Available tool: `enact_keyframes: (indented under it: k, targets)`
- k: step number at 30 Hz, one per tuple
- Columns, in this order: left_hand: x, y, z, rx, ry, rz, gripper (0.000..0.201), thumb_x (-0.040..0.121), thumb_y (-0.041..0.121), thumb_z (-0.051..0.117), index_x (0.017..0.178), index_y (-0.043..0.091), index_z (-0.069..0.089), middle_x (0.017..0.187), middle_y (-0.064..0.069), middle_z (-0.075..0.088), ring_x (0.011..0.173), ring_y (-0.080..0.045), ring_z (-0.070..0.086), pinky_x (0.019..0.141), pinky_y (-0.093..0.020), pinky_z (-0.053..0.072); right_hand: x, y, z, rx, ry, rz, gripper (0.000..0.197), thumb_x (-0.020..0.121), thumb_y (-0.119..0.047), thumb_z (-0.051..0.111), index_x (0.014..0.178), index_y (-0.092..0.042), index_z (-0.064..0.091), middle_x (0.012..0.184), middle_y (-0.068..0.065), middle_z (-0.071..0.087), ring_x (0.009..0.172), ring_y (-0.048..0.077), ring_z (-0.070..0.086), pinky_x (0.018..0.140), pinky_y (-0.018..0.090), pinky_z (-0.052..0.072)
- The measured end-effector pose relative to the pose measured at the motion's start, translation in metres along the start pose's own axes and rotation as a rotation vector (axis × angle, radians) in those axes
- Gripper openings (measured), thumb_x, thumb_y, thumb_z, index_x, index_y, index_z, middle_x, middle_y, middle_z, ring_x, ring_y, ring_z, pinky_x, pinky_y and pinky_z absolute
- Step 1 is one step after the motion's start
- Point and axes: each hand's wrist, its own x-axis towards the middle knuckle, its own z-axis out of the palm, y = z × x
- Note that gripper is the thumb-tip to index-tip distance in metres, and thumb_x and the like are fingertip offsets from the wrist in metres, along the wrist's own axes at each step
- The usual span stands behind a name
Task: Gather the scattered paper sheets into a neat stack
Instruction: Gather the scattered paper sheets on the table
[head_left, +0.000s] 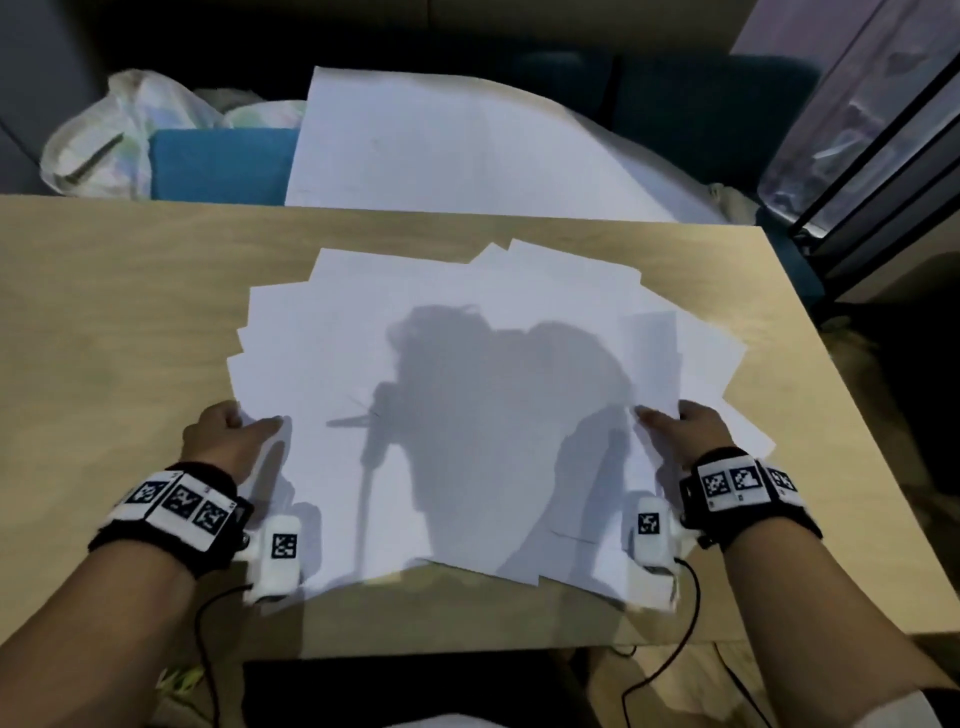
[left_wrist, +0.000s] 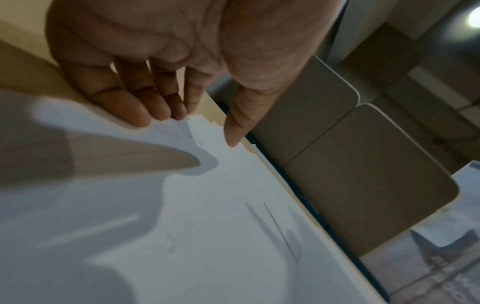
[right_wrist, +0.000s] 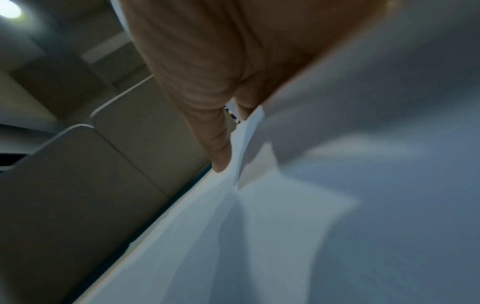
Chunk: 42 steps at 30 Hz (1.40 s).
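Note:
Several white paper sheets lie fanned out and overlapping on the wooden table. My left hand is at the pile's left edge. In the left wrist view its fingers are straight, with their tips against the paper edge, and the thumb tip touches the top sheet. My right hand is at the pile's right side and holds up a lifted sheet. In the right wrist view the thumb presses on paper that hides the other fingers.
Behind the table's far edge stands a large white curved sheet, with a blue cushion and a plastic bag to its left. A black-framed panel is at the far right. Black cables hang over the near edge.

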Motion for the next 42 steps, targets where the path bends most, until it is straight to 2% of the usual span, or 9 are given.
enact_keyframes:
  k: [4,10,12,15,22,28,34,39,42]
  targets:
    - [0.001,-0.006,-0.001,-0.077,-0.024,0.092,0.061,0.078,0.039,0.073,0.130,0.015,0.051,0.123,-0.008,0.053,0.098,-0.030,0.057,0.094,-0.048,0.049,0.005,-0.009,0.007,0.003,-0.035,-0.151,0.028,0.088,-0.021,0.066,0.101,0.004,0.064,0.100,0.021,0.068,0.084,0.030,0.063,0.071,0.031,0.048]
    - [-0.003,-0.009,0.009,0.105,-0.103,0.295,0.035,0.083,0.032,0.071,0.070,0.023,0.040,0.077,0.003,0.041,0.079,-0.016,0.040,0.063,-0.030,0.031,-0.001,-0.007,0.041,0.151,-0.177,-0.232,0.047,0.079,-0.014,0.076,0.120,-0.004,0.056,0.113,0.008,0.065,0.098,0.025,0.061,0.084,0.032,0.047]
    - [-0.011,-0.007,0.011,0.124,-0.128,0.343,0.034,0.080,0.040,0.072,0.095,0.012,0.059,0.095,-0.001,0.053,0.091,-0.019,0.050,0.080,-0.034,0.040,-0.010,-0.006,0.054,0.184,-0.199,-0.248,0.051,0.077,-0.015,0.077,0.122,-0.006,0.055,0.115,0.007,0.064,0.103,0.027,0.061,0.085,0.034,0.050]
    - [-0.028,-0.014,0.008,0.089,-0.150,0.371,0.091,0.057,0.059,0.072,0.136,0.021,0.049,0.135,0.004,0.051,0.127,-0.021,0.047,0.110,-0.039,0.037,-0.036,-0.002,0.069,0.282,-0.187,-0.310,0.047,0.079,-0.001,0.072,0.122,-0.005,0.054,0.117,0.011,0.064,0.105,0.030,0.062,0.088,0.039,0.052]
    - [-0.083,-0.023,0.024,-0.165,-0.237,0.423,0.059,0.082,0.016,0.075,0.135,0.010,0.050,0.144,-0.014,0.044,0.131,-0.027,0.046,0.104,-0.034,0.036,-0.079,-0.002,0.046,0.594,-0.102,-0.518,0.043,0.079,0.020,0.052,0.101,-0.015,0.061,0.102,0.012,0.068,0.086,0.025,0.067,0.073,0.029,0.056]
    - [-0.139,-0.023,0.048,0.325,-0.211,0.774,0.054,0.089,0.031,0.064,0.140,0.028,0.046,0.150,-0.002,0.037,0.137,-0.021,0.038,0.109,-0.031,0.032,-0.092,-0.001,-0.006,-0.022,0.187,-0.716,0.033,0.074,-0.001,0.057,0.103,-0.016,0.058,0.098,0.004,0.066,0.087,0.024,0.062,0.078,0.031,0.051]
    - [-0.177,-0.017,0.063,0.459,-0.324,0.877,0.044,0.089,0.036,0.063,0.132,0.029,0.053,0.144,0.003,0.044,0.132,-0.015,0.043,0.106,-0.026,0.034,-0.088,0.009,-0.018,-0.252,0.294,-0.590,0.024,0.083,-0.013,0.062,0.106,-0.011,0.065,0.104,0.013,0.068,0.099,0.032,0.062,0.087,0.036,0.048]
    - [-0.197,-0.006,0.048,0.278,-0.333,0.961,0.034,0.088,0.036,0.064,0.122,0.033,0.058,0.134,0.012,0.048,0.118,-0.004,0.046,0.094,-0.018,0.030,-0.094,0.015,-0.009,0.347,-0.079,-0.407,0.016,0.088,0.003,0.060,0.103,-0.001,0.061,0.105,0.019,0.065,0.094,0.032,0.062,0.089,0.042,0.048]
    - [-0.202,-0.006,0.046,0.295,-0.301,1.007,0.034,0.089,0.037,0.063,0.122,0.033,0.058,0.133,0.013,0.048,0.125,-0.005,0.044,0.097,-0.018,0.030,-0.088,0.017,-0.004,0.068,0.040,-0.399,0.013,0.089,-0.010,0.063,0.078,-0.005,0.057,0.081,0.012,0.060,0.080,0.025,0.056,0.074,0.030,0.042]
